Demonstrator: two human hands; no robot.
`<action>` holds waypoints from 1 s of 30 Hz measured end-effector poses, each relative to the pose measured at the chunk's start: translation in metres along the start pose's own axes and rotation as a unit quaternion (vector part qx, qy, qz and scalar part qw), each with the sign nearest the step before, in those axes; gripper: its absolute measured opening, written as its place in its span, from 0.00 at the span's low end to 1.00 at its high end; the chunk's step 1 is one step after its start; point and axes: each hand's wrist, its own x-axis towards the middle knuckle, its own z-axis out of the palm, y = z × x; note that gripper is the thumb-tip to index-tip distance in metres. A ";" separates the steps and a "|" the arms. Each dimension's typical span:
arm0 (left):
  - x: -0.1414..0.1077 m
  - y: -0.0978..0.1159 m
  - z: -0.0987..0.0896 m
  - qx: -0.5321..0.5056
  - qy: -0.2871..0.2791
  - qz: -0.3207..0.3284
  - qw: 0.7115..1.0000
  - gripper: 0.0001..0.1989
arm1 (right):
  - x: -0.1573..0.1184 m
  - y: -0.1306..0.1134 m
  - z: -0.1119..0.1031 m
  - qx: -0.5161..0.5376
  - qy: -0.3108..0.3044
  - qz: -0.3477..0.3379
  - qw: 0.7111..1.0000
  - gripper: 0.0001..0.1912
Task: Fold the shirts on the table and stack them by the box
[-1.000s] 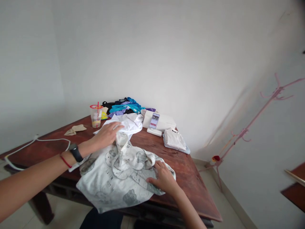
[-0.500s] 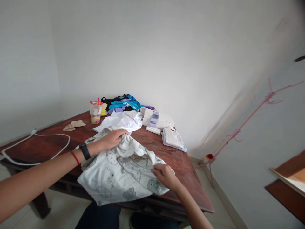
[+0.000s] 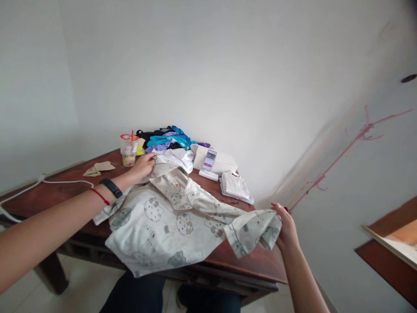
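Note:
A white pajama shirt (image 3: 153, 234) printed with grey cartoon cat faces lies spread over the front of the dark wooden table (image 3: 260, 269), its lower edge hanging past the rim. My left hand (image 3: 145, 166) grips it near the collar or shoulder, fingers closed. Out to the right, my right hand (image 3: 286, 226) is closed on the cuff end of one sleeve and holds it stretched sideways, off the tabletop. Behind the shirt is a white garment (image 3: 182, 158), partly covered.
A plastic cup (image 3: 129, 150) with a straw and a beige cloth (image 3: 99, 168) stand left. Heaped clothes (image 3: 171, 140) lie at the back. A phone (image 3: 209, 160) leans on a white box (image 3: 224, 161), near folded clothes (image 3: 234, 185). A pink coat rack (image 3: 339, 156) leans right; a white cable (image 3: 65, 182) lies left.
My right hand has moved right, drawing the sleeve out straight. My left hand has shifted up and left with the fabric, and the shirt's upper part has opened out.

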 end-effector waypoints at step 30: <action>-0.094 0.108 0.047 -0.156 -0.487 0.182 0.840 0.07 | -0.036 -0.002 0.221 -0.280 -0.601 -0.223 0.715 0.22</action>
